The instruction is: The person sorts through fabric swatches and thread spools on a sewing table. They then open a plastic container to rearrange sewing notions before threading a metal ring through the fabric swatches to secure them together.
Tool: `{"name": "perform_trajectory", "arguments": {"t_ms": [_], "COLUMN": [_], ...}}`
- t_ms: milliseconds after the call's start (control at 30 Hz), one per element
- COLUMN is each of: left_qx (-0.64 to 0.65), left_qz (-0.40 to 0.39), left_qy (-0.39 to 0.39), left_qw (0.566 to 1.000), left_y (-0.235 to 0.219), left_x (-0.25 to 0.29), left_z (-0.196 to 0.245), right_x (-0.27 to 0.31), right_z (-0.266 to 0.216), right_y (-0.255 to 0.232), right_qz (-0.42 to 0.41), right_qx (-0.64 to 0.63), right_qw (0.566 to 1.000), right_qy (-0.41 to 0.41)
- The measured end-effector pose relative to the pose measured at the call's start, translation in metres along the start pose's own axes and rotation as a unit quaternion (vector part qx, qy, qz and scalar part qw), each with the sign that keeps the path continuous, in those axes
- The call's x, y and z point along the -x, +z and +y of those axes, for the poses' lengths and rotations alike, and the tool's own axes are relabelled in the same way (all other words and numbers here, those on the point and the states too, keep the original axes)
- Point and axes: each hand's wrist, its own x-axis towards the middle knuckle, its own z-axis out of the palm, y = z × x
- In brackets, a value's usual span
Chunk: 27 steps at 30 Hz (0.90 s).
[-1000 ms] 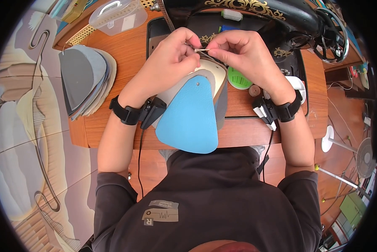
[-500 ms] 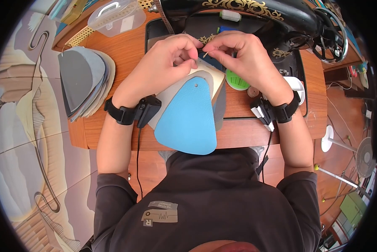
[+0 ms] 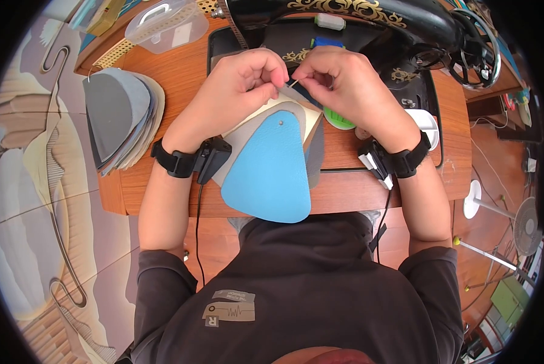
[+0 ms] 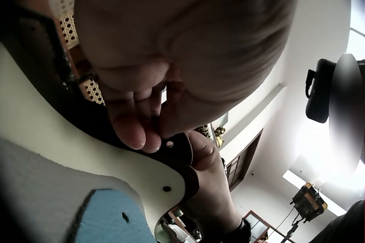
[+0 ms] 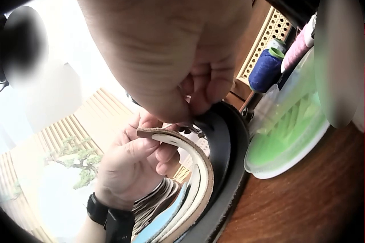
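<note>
A fanned stack of rounded leather swatches lies at the table's front edge, a blue swatch [image 3: 269,170] with a small hole on top. Beneath it show grey layers and a cream swatch [image 4: 85,154], also punched near its narrow end. My left hand [image 3: 244,88] pinches the narrow end of the lower swatches, thumb and fingers curled. Close beside it, my right hand [image 3: 338,76] holds a thin pale cord [image 3: 294,83] between thumb and forefinger. In the right wrist view, those fingertips meet a black swatch [image 5: 225,140]; they hide most of the cord.
Behind the hands stands a black sewing machine [image 3: 357,15] with gold ornament. A green round case [image 3: 340,118] and a white dish [image 3: 426,127] lie right. Another swatch pile [image 3: 117,109] is at left, a clear plastic box [image 3: 163,30] behind it. Thread spools [image 5: 265,72] stand near the case.
The cord was stretched between both hands' fingertips; now it slants from my right fingertips. My left hand has sunk slightly toward me, and the upper ends of the swatches have shifted.
</note>
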Motion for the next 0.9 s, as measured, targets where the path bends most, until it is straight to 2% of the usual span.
{"name": "perform_trajectory", "arguments": {"t_ms": [133,233,333,533,600,733,833,900], "left_qx": [-0.003,0.028,0.033,0.0,-0.111,-0.299,-0.344,-0.338], "left_qz": [0.007,0.027,0.065,0.08,0.086,0.086,0.125,0.115], "left_qy": [0.015,-0.023,-0.004,0.008,0.004,0.013,0.04,0.048], "left_qw": [1.0,0.999,0.997,0.997,0.99,0.95,0.93,0.933], "left_y": [0.001,0.004,0.007,0.013,0.013,0.017,0.021,0.019], "left_x": [0.0,-0.001,-0.003,-0.004,-0.003,0.0,0.001,0.0], "left_z": [-0.001,0.004,-0.003,-0.011,-0.004,0.01,0.01,0.004], "right_x": [0.0,0.0,0.0,0.0,0.0,0.0,0.0,0.0], "right_z": [-0.002,-0.002,-0.002,-0.001,-0.003,-0.001,-0.001,-0.001], "right_y": [-0.001,-0.001,-0.001,-0.002,-0.003,-0.005,-0.004,-0.004], "right_qz": [-0.008,0.007,0.009,-0.008,-0.009,-0.029,-0.037,-0.035], "right_qx": [0.026,0.033,0.024,-0.012,-0.015,-0.016,-0.018,-0.022], "right_qw": [1.0,0.999,0.999,1.0,1.0,0.999,0.998,0.998], "right_qy": [-0.005,-0.021,-0.027,-0.019,0.0,0.023,0.037,0.039]}}
